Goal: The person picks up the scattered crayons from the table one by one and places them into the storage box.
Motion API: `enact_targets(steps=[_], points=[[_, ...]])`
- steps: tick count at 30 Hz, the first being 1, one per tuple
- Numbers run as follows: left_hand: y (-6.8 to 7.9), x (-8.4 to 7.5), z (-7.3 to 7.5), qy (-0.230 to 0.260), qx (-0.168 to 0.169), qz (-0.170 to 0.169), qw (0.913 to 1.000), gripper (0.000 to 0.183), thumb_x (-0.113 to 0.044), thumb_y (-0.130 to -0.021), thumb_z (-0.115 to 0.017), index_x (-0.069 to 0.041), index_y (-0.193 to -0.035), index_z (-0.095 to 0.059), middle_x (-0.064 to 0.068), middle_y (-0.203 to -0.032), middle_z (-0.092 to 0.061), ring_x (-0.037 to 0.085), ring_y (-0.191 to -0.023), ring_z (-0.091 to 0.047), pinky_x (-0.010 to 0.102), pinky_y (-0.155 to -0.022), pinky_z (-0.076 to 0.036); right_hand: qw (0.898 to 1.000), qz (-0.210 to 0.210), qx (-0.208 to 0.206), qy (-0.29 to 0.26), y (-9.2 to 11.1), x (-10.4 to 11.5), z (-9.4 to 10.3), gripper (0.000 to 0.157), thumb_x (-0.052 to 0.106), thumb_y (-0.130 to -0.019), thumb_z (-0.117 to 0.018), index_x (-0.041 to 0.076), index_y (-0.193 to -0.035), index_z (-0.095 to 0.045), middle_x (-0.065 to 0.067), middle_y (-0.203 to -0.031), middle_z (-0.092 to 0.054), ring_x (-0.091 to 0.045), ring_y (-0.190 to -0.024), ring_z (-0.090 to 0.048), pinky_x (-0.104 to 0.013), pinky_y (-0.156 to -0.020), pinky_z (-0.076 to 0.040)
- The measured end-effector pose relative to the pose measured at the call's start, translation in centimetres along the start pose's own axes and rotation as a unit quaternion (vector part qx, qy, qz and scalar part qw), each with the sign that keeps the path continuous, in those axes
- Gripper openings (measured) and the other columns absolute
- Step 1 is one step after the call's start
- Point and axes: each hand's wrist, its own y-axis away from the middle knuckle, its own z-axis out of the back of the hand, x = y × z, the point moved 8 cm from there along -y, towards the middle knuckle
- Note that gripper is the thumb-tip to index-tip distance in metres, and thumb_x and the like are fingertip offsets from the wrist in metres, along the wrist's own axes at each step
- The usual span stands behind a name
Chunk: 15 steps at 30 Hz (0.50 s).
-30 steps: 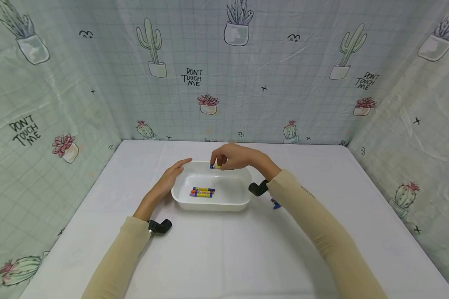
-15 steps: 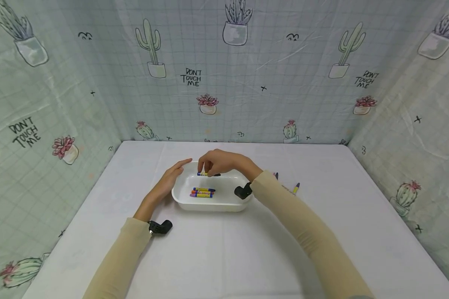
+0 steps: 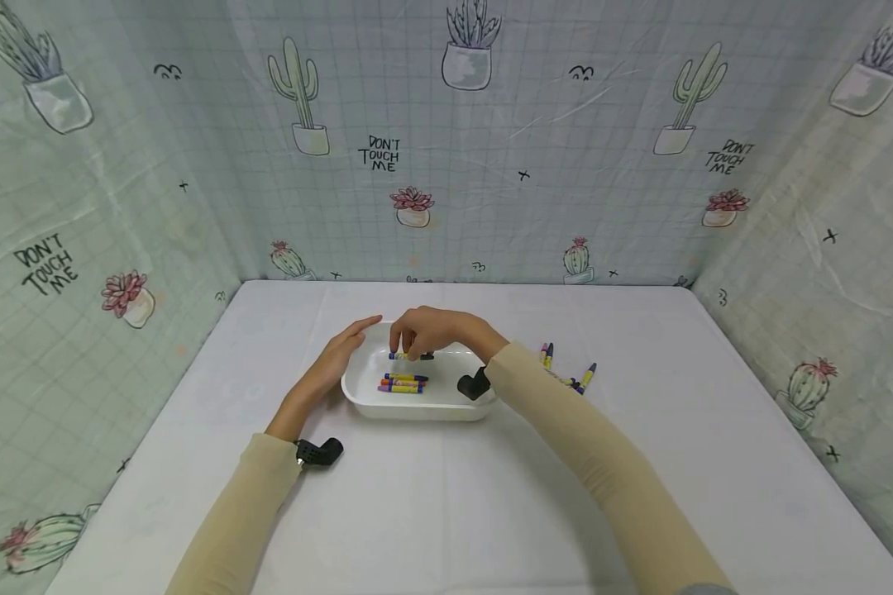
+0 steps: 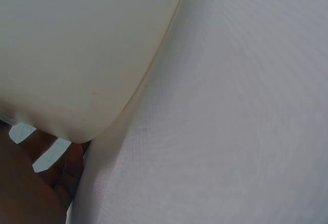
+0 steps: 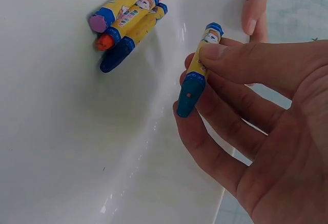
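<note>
A white plastic tray point(image 3: 417, 411) sits on the table. My left hand point(image 3: 333, 360) holds its left end, thumb at the rim and fingers against the outer wall in the left wrist view. Between thumb and fingers, my right hand point(image 3: 426, 329) pinches a teal crayon point(image 5: 192, 93) with a yellow and blue wrapper, over the far half of the tray. Three crayons lie side by side on the tray floor nearer the front: a purple crayon point(image 5: 117, 9), an orange crayon point(image 5: 128, 21) and a dark blue crayon point(image 5: 120, 49). A small gap separates them from the held one.
Several loose crayons point(image 3: 586, 378) lie on the white tablecloth point(image 3: 432, 496) right of the tray, partly behind the right sleeve point(image 3: 595, 446). A cactus-print cloth point(image 3: 521, 124) stands behind and on both sides. Black wrist cameras point(image 3: 320, 451) hang from both wrists.
My right hand has moved left and down into the tray with the teal crayon. Its forearm has uncovered more of the loose crayons on the right. My left hand has stayed in place.
</note>
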Motion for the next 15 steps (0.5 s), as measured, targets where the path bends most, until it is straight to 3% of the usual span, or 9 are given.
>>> enact_targets(steps=[5, 15], points=[[0.1, 0.0, 0.1, 0.005, -0.001, 0.002, 1.0, 0.05, -0.026, -0.114, -0.025, -0.02, -0.163, -0.033, 0.012, -0.172, -0.024, 0.04, -0.159, -0.022, 0.064, -0.126, -0.022, 1.0, -0.014, 0.01, -0.005, -0.3, -0.1, -0.3, 0.025, 0.007, -0.095, -0.07, 0.013, -0.12, -0.072, -0.008, -0.115, -0.072, -0.019, -0.093, -0.069, -0.03, -0.073, -0.061], [0.1, 0.2, 0.0, 0.019, 0.003, 0.004, 0.9998, 0.05, -0.026, -0.114, -0.024, -0.02, -0.163, -0.033, 0.011, -0.173, -0.023, 0.04, -0.16, -0.018, 0.065, -0.126, -0.018, 0.999, -0.032, 0.027, -0.012, -1.0, -0.5, -1.4, 0.025, 0.008, -0.093, -0.074, 0.015, -0.117, -0.073, -0.006, -0.111, -0.072, -0.019, -0.091, -0.069, -0.031, -0.073, -0.062]])
